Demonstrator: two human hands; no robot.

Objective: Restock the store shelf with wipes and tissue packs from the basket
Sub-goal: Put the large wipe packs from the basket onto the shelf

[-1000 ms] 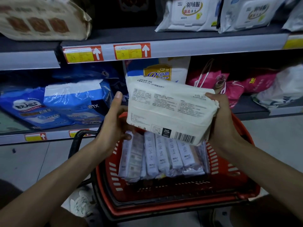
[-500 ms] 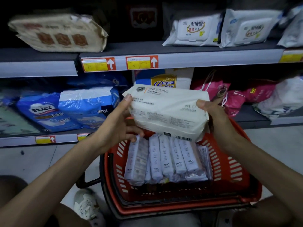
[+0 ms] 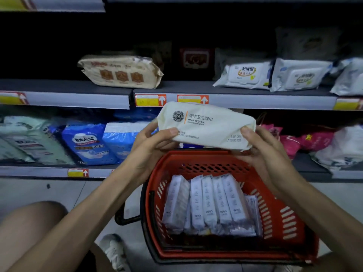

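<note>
A cream wet-wipes pack (image 3: pixel 208 124) with its printed front facing me hangs above the red basket (image 3: pixel 279 218), in front of the shelf edge (image 3: pixel 255 101). My left hand (image 3: pixel 151 146) grips its left end, thumb on the front. My right hand (image 3: pixel 263 150) grips its right end the same way. Inside the basket stand several white tissue packs (image 3: pixel 210 205) side by side. The middle shelf has a bare stretch between a beige pack (image 3: pixel 121 72) and white wipes packs (image 3: pixel 245 75).
Blue packs (image 3: pixel 88 144) lie on the lower shelf at left, pink bags (image 3: pixel 306 142) at right. The basket's black handle (image 3: pixel 127 216) sticks out to the left. My knee (image 3: pixel 33 218) and white shoe (image 3: pixel 114 250) are on the tiled floor.
Both hands turned the pack over so its front label faces me and lifted it toward the shelf edge. The view tilted upward, showing more of the middle shelf.
</note>
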